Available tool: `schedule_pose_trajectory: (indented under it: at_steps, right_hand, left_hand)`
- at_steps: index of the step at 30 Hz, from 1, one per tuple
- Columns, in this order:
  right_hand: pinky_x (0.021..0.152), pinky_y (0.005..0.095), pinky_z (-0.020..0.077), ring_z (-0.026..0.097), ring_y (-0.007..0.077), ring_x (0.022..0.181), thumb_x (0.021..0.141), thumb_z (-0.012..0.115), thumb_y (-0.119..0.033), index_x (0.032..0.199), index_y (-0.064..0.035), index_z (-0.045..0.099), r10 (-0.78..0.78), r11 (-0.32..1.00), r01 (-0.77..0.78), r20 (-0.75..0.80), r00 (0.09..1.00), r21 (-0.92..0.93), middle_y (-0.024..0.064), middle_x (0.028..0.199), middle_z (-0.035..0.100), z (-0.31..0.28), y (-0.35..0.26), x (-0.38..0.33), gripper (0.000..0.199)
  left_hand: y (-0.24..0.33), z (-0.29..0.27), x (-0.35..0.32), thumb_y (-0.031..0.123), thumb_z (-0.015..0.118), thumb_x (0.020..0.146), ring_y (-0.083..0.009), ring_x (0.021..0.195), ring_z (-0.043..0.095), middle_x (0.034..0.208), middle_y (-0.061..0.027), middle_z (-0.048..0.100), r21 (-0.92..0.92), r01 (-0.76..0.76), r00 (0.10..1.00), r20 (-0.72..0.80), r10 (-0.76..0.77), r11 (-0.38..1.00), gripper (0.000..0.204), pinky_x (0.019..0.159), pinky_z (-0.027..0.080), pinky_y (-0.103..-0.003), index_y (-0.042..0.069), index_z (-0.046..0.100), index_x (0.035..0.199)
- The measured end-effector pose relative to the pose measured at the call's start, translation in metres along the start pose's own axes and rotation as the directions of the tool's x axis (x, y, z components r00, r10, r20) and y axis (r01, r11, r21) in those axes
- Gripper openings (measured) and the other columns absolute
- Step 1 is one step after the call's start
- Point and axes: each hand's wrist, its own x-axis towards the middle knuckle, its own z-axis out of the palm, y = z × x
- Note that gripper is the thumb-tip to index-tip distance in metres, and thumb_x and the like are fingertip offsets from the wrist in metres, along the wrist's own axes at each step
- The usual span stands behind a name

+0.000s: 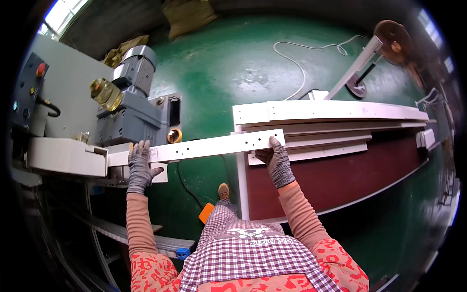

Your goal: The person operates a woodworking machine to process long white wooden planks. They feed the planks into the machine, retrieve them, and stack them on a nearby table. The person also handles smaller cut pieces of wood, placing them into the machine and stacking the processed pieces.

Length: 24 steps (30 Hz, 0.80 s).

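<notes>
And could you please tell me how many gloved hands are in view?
2: the left hand, on the white board beside the pale machine housing, and the right hand, at that board's right end.

Fingers of the right hand (276, 163) are partly hidden under the drilled white strip (209, 147), whose label (154, 154) is too small to be read. Of the maroon table (335, 182), the far edge is hidden by stacked white boards (335, 111), the near edge partly by the right forearm (304, 214).
</notes>
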Motion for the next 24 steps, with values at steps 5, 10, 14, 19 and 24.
schedule_pose_trajectory:
  at_steps: [5,10,14,19,24]
  right_hand:
    - [0.061,0.0331,0.0528,0.061,0.0164,0.065,0.075,0.067,-0.056,0.1,-0.0151,0.059,-0.137,0.974,0.192,-0.364,0.921,0.12,0.0017,0.075,0.063,-0.104,-0.084,0.005,0.048]
    - [0.099,0.0476,0.0396,0.043,0.0275,0.118,0.083,0.061,-0.053,0.131,-0.0127,0.036,0.008,0.842,0.222,-0.423,0.906,0.492,0.0127,0.12,0.045,-0.129,-0.082,0.009,0.067]
    - [0.096,0.054,0.0397,0.041,0.0313,0.12,0.086,0.065,-0.03,0.135,-0.0133,0.032,0.163,0.825,-0.003,-0.233,0.959,0.565,0.0125,0.131,0.041,-0.112,-0.005,0.03,0.061]
    - [0.091,0.0307,0.0421,0.053,0.0234,0.101,0.09,0.06,-0.034,0.121,0.0011,0.049,-0.061,0.997,0.08,-0.489,0.87,0.018,0.0125,0.113,0.059,-0.167,0.046,0.093,0.048]
    - [0.087,0.0299,0.044,0.052,0.0205,0.092,0.093,0.055,-0.034,0.115,-0.0011,0.052,-0.137,0.926,-0.036,-0.425,0.895,-0.375,0.0126,0.105,0.058,-0.234,0.012,0.101,0.04]
  left_hand:
    - [-0.004,0.033,0.028,0.04,0.083,0.051,-0.031,0.11,0.051,0.112,-0.0139,0.056,0.031,-0.11,0.994,0.023,0.109,0.993,0.097,0.107,0.024,-0.046,0.008,0.041,0.132]
    - [0.127,0.007,0.044,0.034,0.082,0.053,-0.0304,0.08,0.061,0.085,-0.0152,0.062,-0.085,-0.362,0.932,-0.028,0.361,0.928,0.065,0.076,0.048,-0.041,0.004,0.059,0.106]
    - [0.245,0.008,0.029,0.037,0.081,0.056,-0.0321,0.083,0.06,0.088,-0.0149,0.06,-0.14,-0.405,0.908,0.054,0.415,0.904,0.066,0.076,0.048,-0.042,0.004,0.058,0.107]
    - [0.298,0.021,0.029,0.042,0.077,0.063,-0.0262,0.091,0.057,0.097,-0.0116,0.057,-0.034,-0.573,0.813,0.104,0.573,0.819,0.083,0.078,0.045,-0.04,0.009,0.044,0.131]
    - [0.237,0.04,0.03,0.04,0.081,0.059,-0.0285,0.09,0.061,0.099,-0.0139,0.06,-0.105,-0.374,0.863,0.325,0.387,0.922,0.083,0.079,0.05,-0.04,0.009,0.046,0.128]
